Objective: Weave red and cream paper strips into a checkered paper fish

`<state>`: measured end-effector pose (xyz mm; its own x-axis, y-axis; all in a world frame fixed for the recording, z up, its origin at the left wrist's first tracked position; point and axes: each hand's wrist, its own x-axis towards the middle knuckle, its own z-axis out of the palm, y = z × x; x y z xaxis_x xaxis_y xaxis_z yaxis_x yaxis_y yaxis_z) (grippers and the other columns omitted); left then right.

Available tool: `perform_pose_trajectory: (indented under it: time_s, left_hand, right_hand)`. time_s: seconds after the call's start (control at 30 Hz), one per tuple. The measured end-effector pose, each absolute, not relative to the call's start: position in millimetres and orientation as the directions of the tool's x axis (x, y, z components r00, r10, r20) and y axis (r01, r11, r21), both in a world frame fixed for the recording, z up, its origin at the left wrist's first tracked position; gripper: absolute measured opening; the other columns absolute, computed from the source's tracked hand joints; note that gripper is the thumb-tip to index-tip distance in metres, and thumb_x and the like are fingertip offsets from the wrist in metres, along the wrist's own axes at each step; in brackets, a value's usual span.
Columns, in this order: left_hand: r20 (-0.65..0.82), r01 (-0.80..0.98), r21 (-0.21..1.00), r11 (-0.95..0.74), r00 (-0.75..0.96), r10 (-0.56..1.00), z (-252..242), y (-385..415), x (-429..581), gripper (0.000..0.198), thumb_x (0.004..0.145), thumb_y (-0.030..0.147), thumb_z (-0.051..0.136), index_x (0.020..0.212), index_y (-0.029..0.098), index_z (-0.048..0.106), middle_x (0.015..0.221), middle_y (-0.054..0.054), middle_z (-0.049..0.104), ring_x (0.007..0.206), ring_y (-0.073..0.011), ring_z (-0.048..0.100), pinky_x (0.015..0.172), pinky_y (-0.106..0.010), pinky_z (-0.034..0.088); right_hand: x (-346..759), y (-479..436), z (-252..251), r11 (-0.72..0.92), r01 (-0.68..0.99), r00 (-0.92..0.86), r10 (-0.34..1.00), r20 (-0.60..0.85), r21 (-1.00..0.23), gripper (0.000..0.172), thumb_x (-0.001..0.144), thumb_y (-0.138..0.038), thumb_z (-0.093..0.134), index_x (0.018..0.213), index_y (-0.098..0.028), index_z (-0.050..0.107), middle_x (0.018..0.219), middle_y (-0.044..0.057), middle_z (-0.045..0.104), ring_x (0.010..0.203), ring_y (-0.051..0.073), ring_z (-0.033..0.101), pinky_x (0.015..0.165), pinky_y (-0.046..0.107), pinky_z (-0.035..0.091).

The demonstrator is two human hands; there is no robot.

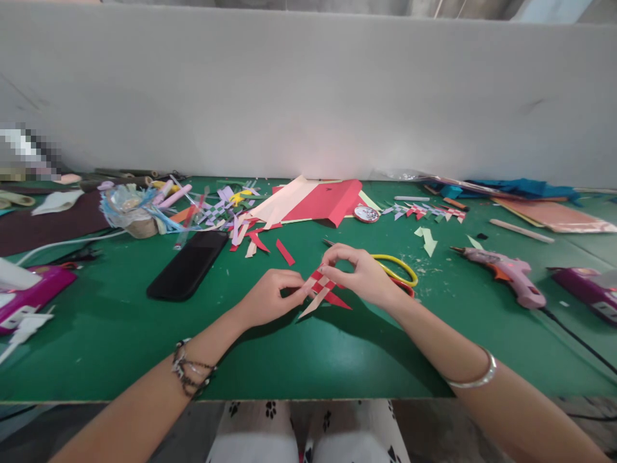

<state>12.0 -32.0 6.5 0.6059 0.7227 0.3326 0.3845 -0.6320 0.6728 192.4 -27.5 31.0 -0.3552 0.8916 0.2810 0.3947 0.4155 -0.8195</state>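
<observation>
A small woven paper fish (324,283) in red and pale pink checks is held between my two hands, above the green table. My left hand (274,294) pinches its left side between thumb and fingers. From the right, my right hand (359,273) grips its upper edge with thumb and forefinger. Two pointed strip ends, one red and one pale pink, hang from it toward me. Just behind my right hand lie scissors (398,265) with yellow and orange handles, partly hidden by that hand. A loose red paper strip (285,252) lies beyond my left hand.
Left of my hands lies a black phone (187,266). A pink glue gun (506,273) with a cord rests on the right. Red paper sheets (332,198) and several paper scraps (255,243) lie at the back, before a grey partition (308,96). Purple power strips (36,292) flank both sides.
</observation>
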Motion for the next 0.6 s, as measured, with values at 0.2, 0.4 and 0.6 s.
perform_pose_trajectory:
  time_s: [0.2, 0.4, 0.6]
  left_hand:
    - [0.351, 0.380, 0.664, -0.644, 0.602, 0.717, 5.2, -31.9, 12.1, 0.038, 0.085, 0.030, 0.039, 0.057, 0.016, 0.059, 0.054, 0.000, 0.057, 0.052, -0.0102, 0.050, 0.051, -0.020, 0.037]
    - [0.348, 0.372, 0.674, -0.637, 0.601, 0.720, 6.6, -31.3, 12.8, 0.035, 0.084, 0.027, 0.040, 0.056, 0.015, 0.057, 0.054, 0.000, 0.057, 0.052, -0.0103, 0.050, 0.052, -0.020, 0.037]
    - [0.286, 0.354, 0.795, -0.493, 0.499, 0.818, 7.2, -29.1, 10.4, 0.039, 0.083, 0.033, 0.039, 0.050, 0.016, 0.050, 0.051, 0.002, 0.051, 0.047, -0.0089, 0.045, 0.050, -0.020, 0.036]
  right_hand:
    - [193.3, -27.3, 29.9, 0.436, 0.395, -0.359, 0.883, 0.301, -0.809, 0.007, 0.071, -0.024, 0.054, 0.065, -0.020, 0.057, 0.072, 0.000, 0.057, 0.070, 0.012, 0.051, 0.069, 0.028, 0.040]
    - [192.5, -26.9, 30.6, 0.436, 0.394, -0.369, 0.881, 0.295, -0.810, 0.010, 0.071, -0.026, 0.054, 0.064, -0.019, 0.056, 0.071, 0.000, 0.056, 0.070, 0.012, 0.050, 0.070, 0.028, 0.040]
    - [192.3, -25.7, 30.9, 0.239, 0.237, -0.250, 0.952, 0.179, -0.942, 0.019, 0.074, -0.032, 0.045, 0.081, -0.020, 0.056, 0.083, 0.001, 0.060, 0.081, 0.013, 0.054, 0.075, 0.028, 0.041]
